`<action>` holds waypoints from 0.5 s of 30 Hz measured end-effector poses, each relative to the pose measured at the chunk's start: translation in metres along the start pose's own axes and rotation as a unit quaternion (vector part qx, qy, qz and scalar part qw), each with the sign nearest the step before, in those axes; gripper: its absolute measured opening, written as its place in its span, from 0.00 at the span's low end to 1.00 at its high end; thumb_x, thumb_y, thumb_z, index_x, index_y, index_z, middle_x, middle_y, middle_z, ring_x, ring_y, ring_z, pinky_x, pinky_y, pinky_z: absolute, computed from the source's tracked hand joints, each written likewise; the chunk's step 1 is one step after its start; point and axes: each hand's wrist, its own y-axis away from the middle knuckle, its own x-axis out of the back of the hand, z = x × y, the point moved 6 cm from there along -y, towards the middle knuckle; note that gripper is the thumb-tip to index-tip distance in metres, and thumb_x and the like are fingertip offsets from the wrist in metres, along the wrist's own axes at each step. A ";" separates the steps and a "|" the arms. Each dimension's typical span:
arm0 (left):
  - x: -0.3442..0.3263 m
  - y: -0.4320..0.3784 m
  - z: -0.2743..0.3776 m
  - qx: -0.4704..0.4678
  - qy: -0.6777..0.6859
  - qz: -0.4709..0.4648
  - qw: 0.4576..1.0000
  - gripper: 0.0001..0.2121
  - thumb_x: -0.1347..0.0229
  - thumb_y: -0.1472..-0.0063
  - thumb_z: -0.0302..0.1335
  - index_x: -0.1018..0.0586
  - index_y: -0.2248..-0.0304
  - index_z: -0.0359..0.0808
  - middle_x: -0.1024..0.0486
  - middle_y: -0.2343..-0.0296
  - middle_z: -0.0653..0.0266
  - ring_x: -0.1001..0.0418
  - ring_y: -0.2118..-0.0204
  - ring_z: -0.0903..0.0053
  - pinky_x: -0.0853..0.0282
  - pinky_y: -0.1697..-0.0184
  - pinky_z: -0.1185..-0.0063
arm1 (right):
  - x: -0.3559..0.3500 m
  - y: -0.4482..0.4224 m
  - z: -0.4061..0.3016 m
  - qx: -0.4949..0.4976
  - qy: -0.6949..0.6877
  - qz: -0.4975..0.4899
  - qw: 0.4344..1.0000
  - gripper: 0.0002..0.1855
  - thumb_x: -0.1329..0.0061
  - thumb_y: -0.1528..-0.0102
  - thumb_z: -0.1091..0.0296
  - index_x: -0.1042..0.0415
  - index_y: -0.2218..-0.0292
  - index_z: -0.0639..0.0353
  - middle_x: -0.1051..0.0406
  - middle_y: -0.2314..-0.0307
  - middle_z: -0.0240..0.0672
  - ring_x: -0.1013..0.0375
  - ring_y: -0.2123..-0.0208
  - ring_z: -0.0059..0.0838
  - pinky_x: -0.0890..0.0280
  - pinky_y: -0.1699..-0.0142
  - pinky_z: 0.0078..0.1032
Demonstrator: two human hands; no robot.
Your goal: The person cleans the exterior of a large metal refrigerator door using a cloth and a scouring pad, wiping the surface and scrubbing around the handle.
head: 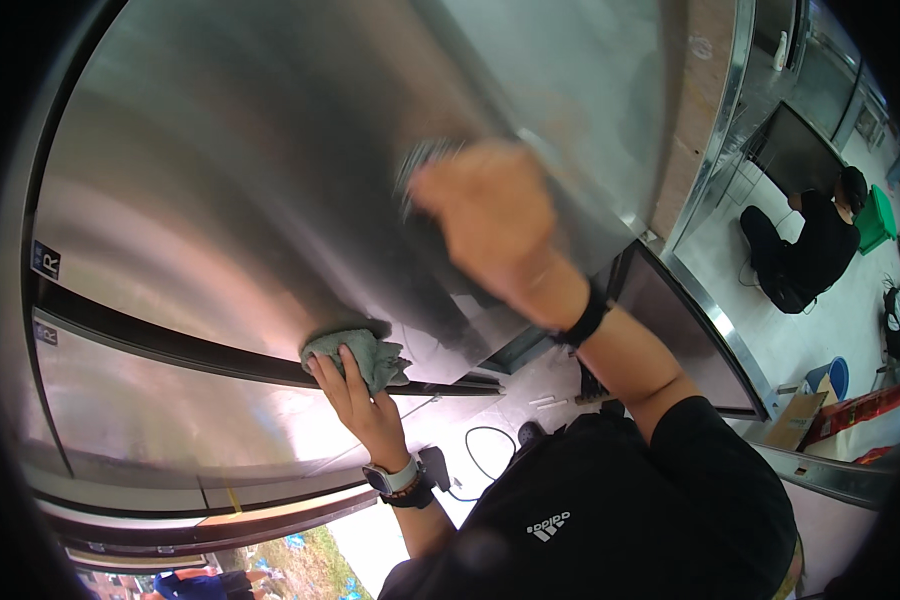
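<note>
A large stainless-steel door panel [217, 187], apparently of an upright refrigerator, fills the space before me. My left hand [356, 401] presses a folded grey-green cloth [354, 352] against the panel near its dark edge, fingers spread over it. On that wrist are a watch and a dark band. My right hand [499, 217] is higher and to the right, blurred by motion. It grips a steel-wool scrubber [424, 171] against the panel. The fingertips are partly hidden behind the back of the hand.
A second steel panel [165, 420] lies beyond the dark strip [195, 345]. At right, a person in black [814, 247] sits on the floor near a green bin [876, 219]. A blue bucket [838, 375], cardboard [795, 421] and a red-and-white bag [862, 420] stand nearby. A cable [491, 429] loops across the floor.
</note>
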 end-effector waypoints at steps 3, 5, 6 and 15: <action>-0.004 -0.003 0.003 -0.005 0.013 -0.010 1.000 0.27 0.53 0.48 0.11 0.30 0.46 0.32 0.42 0.42 0.45 0.46 0.39 0.46 0.46 0.39 0.57 | -0.028 0.078 -0.049 0.030 -0.126 -0.110 0.985 0.13 0.44 0.56 0.77 0.22 0.65 0.58 0.25 0.68 0.32 0.25 0.66 0.31 0.31 0.58 0.27; -0.003 -0.005 0.001 -0.005 0.016 -0.018 1.000 0.26 0.53 0.48 0.11 0.30 0.46 0.32 0.42 0.42 0.45 0.47 0.39 0.46 0.47 0.39 0.57 | -0.029 0.089 -0.051 0.047 -0.113 -0.118 0.986 0.14 0.43 0.57 0.77 0.22 0.64 0.58 0.24 0.69 0.32 0.25 0.66 0.30 0.30 0.58 0.26; -0.001 -0.003 0.000 0.000 0.013 -0.020 1.000 0.26 0.53 0.47 0.11 0.30 0.46 0.31 0.42 0.42 0.45 0.47 0.39 0.46 0.47 0.39 0.57 | -0.022 0.072 -0.041 0.043 -0.101 -0.103 0.989 0.14 0.43 0.57 0.77 0.22 0.65 0.58 0.24 0.69 0.33 0.25 0.67 0.30 0.30 0.59 0.26; -0.002 -0.002 0.000 0.005 0.018 -0.025 1.000 0.27 0.54 0.49 0.11 0.29 0.47 0.31 0.42 0.43 0.45 0.47 0.39 0.46 0.48 0.39 0.57 | -0.036 0.045 -0.034 -0.038 -0.066 -0.080 0.994 0.09 0.45 0.53 0.73 0.21 0.67 0.57 0.24 0.70 0.32 0.26 0.70 0.29 0.31 0.65 0.24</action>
